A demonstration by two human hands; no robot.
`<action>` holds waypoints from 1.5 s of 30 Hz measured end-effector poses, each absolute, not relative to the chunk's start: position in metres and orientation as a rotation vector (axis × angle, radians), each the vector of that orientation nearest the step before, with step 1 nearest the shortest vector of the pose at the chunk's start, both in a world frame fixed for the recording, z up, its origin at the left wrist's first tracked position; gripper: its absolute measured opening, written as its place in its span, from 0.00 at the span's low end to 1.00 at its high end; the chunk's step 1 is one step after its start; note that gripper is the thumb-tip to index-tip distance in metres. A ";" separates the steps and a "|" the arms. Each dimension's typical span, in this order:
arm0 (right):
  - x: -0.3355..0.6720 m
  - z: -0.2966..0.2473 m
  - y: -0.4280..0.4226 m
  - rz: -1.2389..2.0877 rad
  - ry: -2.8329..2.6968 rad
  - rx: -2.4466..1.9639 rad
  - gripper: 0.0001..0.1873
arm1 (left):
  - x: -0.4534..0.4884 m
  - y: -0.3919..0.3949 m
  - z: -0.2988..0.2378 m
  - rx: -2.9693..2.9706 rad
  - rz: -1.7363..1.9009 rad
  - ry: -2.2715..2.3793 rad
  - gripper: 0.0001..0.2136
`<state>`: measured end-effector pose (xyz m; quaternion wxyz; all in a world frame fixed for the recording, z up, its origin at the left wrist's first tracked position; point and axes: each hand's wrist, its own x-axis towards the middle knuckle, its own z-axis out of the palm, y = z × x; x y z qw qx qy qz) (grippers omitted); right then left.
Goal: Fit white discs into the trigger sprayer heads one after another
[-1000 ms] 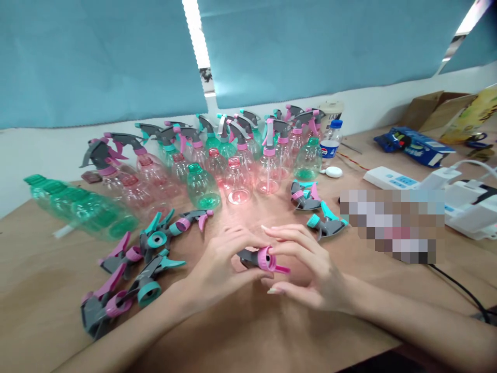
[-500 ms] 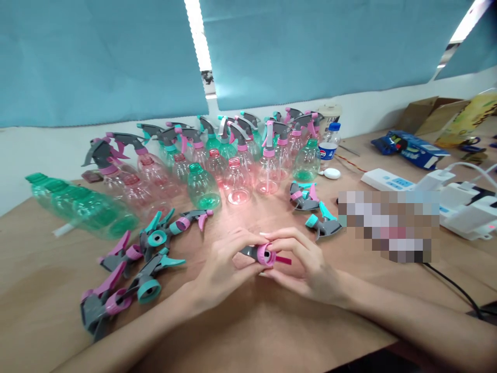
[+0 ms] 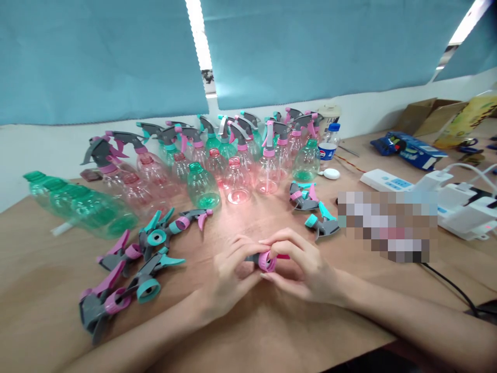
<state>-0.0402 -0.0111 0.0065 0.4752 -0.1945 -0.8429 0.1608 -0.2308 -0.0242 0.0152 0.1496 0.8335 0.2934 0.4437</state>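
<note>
While fingers are closing in head view, both hands are drawing tighter round grey spray head (image 3: 264,260) than half second ago. Pink trigger, then sticking out rightward, is now mostly hiding under fingers of right hand (image 3: 306,264).

Judgement: hold is firming, work at pink collar is proceeding.

Now left hand (image 3: 229,269) is pinching grey body; right hand is curling over collar end. Spray head is sitting lower centre of frame, between both hands, close over table (image 3: 272,331). Loose trigger heads (image 3: 132,269) are lying lower left.
</note>
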 end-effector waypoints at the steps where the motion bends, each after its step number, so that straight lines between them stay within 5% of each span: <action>1: -0.040 0.006 -0.011 0.398 -2.064 -0.480 0.14 | -0.230 -0.024 0.015 2.391 1.283 0.850 0.11; 12: -0.031 0.011 -0.001 0.448 -2.121 -0.455 0.07 | -0.233 -0.026 0.013 2.363 1.224 0.889 0.14; 45: -0.038 0.003 -0.010 0.057 -1.999 -0.574 0.06 | -0.231 -0.024 0.016 2.178 1.224 1.063 0.10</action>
